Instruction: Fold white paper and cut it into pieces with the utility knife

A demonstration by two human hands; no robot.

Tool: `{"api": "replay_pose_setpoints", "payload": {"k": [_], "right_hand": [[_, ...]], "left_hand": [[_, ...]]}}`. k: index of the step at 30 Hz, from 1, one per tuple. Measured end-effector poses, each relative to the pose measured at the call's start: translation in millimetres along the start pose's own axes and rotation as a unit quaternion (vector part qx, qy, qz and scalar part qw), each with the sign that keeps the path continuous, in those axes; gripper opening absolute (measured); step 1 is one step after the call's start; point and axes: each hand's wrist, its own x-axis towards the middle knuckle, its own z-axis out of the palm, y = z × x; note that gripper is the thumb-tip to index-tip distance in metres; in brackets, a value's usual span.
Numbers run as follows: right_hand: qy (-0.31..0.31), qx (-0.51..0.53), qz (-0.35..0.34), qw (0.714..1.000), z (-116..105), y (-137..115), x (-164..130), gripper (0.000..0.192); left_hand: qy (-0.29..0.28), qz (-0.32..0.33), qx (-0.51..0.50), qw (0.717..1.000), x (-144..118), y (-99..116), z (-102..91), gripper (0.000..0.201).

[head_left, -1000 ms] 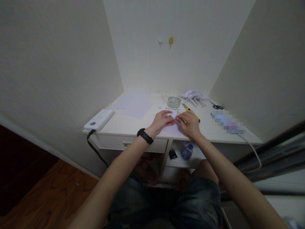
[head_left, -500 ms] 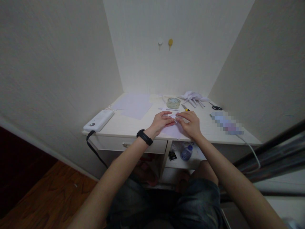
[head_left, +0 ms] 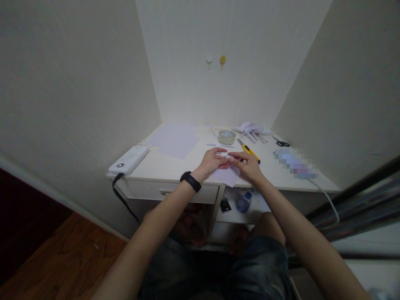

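Both hands meet at the front-centre of the worktop, over a small white folded paper piece. Left hand: fingers curled together, pinching the piece's left end; black wristband on that wrist. Right hand: fingertips closed on the piece's right end, touching the left hand's fingertips. How tight either grip is, can't tell at this size.

The piece sits just above a pale sheet that lies flat under both hands and overhangs the front edge of the worktop slightly.

Around it:
- yellow utility knife just behind the right hand, blade end pointing away
- tape roll behind the hands, flat on its side
- stack of pale paper sheets back left
- white power bank at the left edge, black cable hanging off the front
- heap of white folded paper shapes back right
- black scissors near the right wall
- blurred flat object at the right, white cable running off it
- plastic bottle on the shelf below the worktop
- two hooks on the back wall, one white, one yellow
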Motion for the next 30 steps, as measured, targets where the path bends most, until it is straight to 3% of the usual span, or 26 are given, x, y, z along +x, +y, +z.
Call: {"api": "replay_pose_setpoints", "payload": {"k": [8, 12, 14, 16, 18, 20, 24, 30], "right_hand": [[0.014, 0.019, 0.052, 0.998, 3, -1, 0, 0.031], [0.022, 0.071, 0.087, 0.993, 2, 1, 1, 0.033], [0.021, 0.098, 0.102, 0.99, 0, 1, 2, 0.034], [0.018, 0.129, 0.116, 0.985, -1, 1, 1, 0.035], [0.017, 0.16, 0.129, 0.978, -2, 1, 1, 0.037], [0.017, 0.195, 0.146, 0.97, -2, 1, 0, 0.038], [0.019, 0.244, 0.18, 0.953, -2, 0, -1, 0.04], [0.02, 0.232, 0.21, 0.949, -1, -4, 1, 0.041]], "left_hand": [[0.039, 0.019, 0.057, 0.997, 4, 3, 2.5, 0.028], [0.09, 0.063, 0.142, 0.984, 3, 14, -11.1, 0.024], [0.157, 0.135, 0.264, 0.942, 2, 23, -24.9, 0.021], [0.206, 0.168, 0.407, 0.874, 0, 32, -40.0, 0.022], [0.199, 0.144, 0.506, 0.827, -3, 38, -53.1, 0.028], [0.16, 0.098, 0.561, 0.806, -4, 39, -62.7, 0.031], [0.106, 0.071, 0.573, 0.81, -2, 33, -74.3, 0.032], [0.114, 0.078, 0.464, 0.875, 4, 27, -83.5, 0.028]]}}
